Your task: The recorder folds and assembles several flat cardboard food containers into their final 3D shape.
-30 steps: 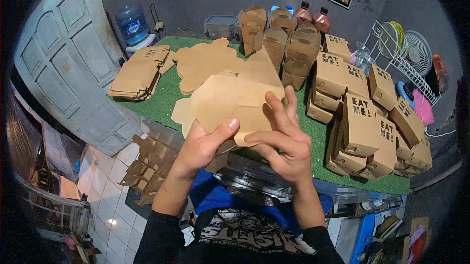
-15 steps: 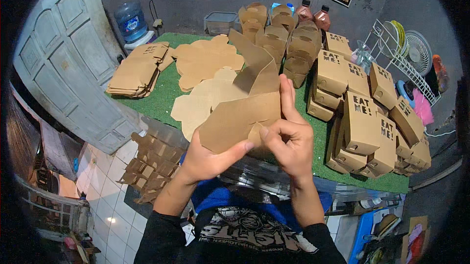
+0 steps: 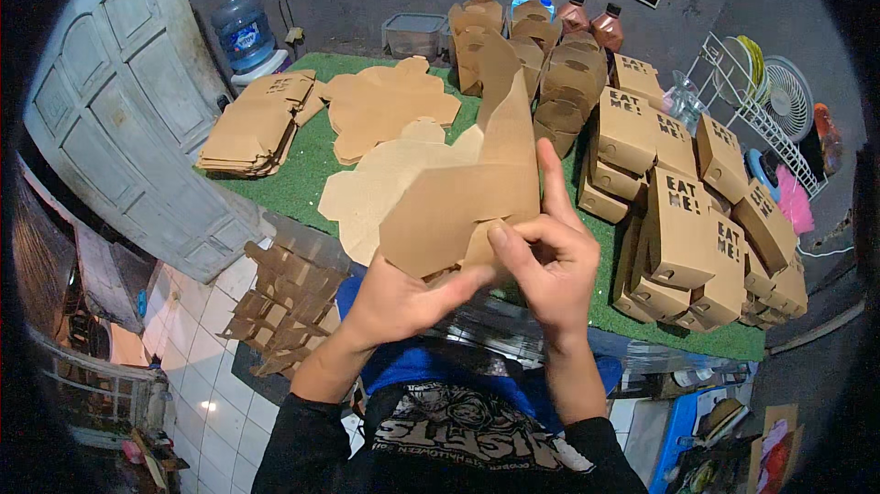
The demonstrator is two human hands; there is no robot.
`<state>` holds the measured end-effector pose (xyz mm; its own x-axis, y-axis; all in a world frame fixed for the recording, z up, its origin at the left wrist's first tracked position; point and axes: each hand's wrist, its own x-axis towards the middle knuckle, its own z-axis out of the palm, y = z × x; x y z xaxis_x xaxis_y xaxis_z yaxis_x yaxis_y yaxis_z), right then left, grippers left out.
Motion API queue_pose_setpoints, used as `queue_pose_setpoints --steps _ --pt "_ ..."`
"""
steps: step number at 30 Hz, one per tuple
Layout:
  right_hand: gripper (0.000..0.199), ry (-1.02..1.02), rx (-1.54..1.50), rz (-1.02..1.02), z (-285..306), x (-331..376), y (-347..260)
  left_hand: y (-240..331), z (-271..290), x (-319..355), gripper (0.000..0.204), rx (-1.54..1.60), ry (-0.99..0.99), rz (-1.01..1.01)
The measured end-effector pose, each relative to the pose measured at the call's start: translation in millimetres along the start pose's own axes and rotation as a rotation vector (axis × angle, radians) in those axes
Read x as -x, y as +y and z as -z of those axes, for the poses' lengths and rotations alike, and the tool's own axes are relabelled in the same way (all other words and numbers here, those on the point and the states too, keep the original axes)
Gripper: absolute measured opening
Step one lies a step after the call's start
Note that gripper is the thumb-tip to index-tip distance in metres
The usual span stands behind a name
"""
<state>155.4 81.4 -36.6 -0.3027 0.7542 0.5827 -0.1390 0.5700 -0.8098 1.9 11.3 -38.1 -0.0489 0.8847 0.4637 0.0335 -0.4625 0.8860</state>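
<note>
A partly folded brown cardboard box [image 3: 458, 210] is held up in front of me, above the near edge of the table. My left hand [image 3: 403, 306] grips it from below, with the thumb along its lower edge and the other fingers hidden behind the card. With thumb and bent fingers, my right hand [image 3: 555, 260] pinches a small tab at the lower right corner, while its index finger points up beside the box's right side. A tall panel [image 3: 513, 100] rises from the back of the box.
Flat cardboard blanks [image 3: 394, 114] lie on the green table cover [image 3: 266, 184], next to a stack of flat cardboard pieces [image 3: 247, 132]. Nested open boxes [image 3: 568, 82] stand at the back. Closed boxes [image 3: 678, 219] are piled at the right. Cardboard scraps [image 3: 284, 301] lie low at left.
Both hands and the box have shifted slightly right. The tall back panel has swung more upright, and my left thumb has slid right along the lower edge toward the tab.
</note>
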Motion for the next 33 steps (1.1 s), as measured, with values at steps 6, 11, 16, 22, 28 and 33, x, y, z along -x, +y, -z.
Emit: queue_pose_setpoints --steps 6,11,16,22,28,33 --pt "0.038 0.219 -0.086 0.169 -9.4 -11.8 3.1 8.8 4.1 1.6 0.044 0.007 0.053 0.012" --pt "0.038 -0.104 -0.373 -0.240 7.1 -29.3 -16.9 14.6 3.8 6.5 0.045 0.062 0.063 0.037" --pt "0.034 -0.075 0.207 0.415 13.2 -20.5 -2.9 15.7 7.1 9.3 0.064 0.127 0.145 0.062" --pt "0.037 -0.109 0.527 0.622 18.2 -22.2 -13.9 18.6 14.1 12.8 0.068 0.017 0.078 0.065" --pt "0.040 -0.329 0.607 0.614 35.8 -26.5 -21.1 21.2 7.8 11.9 0.072 0.077 0.055 0.133" --pt "0.039 -0.270 0.587 0.649 33.8 -22.9 -18.7 21.6 7.4 13.6 0.071 0.091 0.025 0.159"
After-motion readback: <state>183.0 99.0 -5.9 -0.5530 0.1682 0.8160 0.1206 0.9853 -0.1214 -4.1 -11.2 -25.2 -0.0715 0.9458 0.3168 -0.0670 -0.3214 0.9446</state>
